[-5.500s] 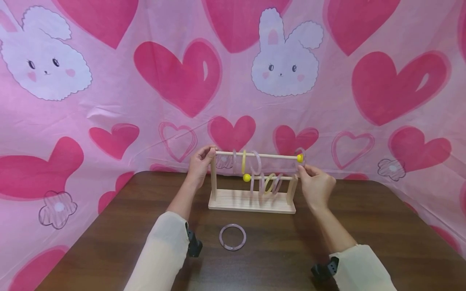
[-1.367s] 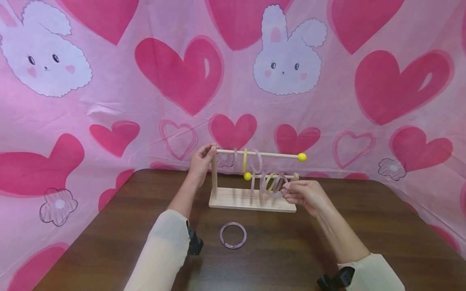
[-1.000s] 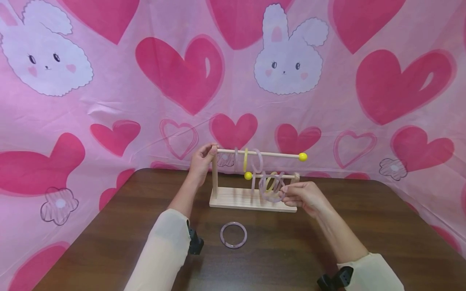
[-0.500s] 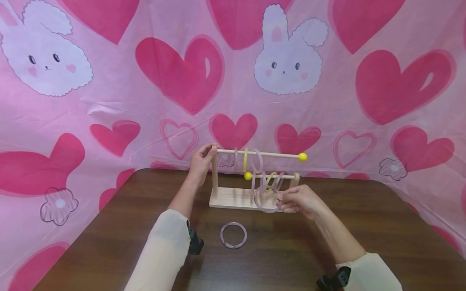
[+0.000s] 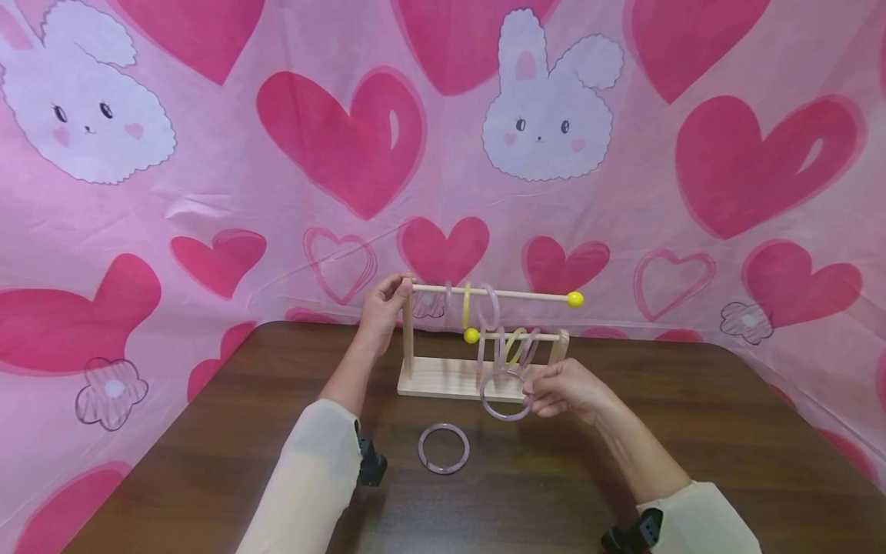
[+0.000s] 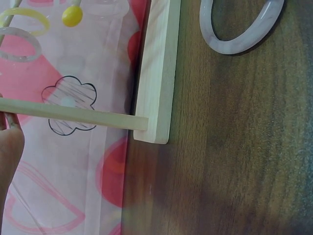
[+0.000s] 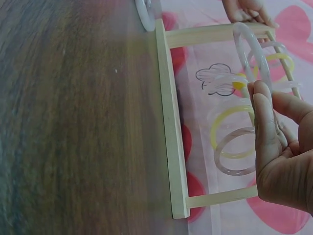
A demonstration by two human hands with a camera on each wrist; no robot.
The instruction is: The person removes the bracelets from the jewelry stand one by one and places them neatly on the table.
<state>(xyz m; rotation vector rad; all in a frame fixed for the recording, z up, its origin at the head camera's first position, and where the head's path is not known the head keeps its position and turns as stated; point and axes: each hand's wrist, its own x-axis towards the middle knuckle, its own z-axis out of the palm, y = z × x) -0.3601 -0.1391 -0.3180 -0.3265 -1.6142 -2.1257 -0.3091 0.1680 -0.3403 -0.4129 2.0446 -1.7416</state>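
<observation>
A wooden bangle stand with two yellow-ended rods stands on the table. My left hand grips the top of its left post; the left wrist view catches only part of that hand. Between thumb and fingers, my right hand pinches a pale purple bangle, held in front of the base and clear of both rods. The upper rod carries two pale purple bangles and a yellow bangle. Several bangles, one of them yellow, hang on the lower rod.
A loose purple bangle lies flat on the brown table, nearer than the stand. Behind the table hangs a pink cloth printed with hearts and rabbits. The upper rod's yellow ball points right.
My right hand has brought its bangle from the upper rod's ball end down and left, past the lower rod, to in front of the base. The left hand keeps its grip on the post.
</observation>
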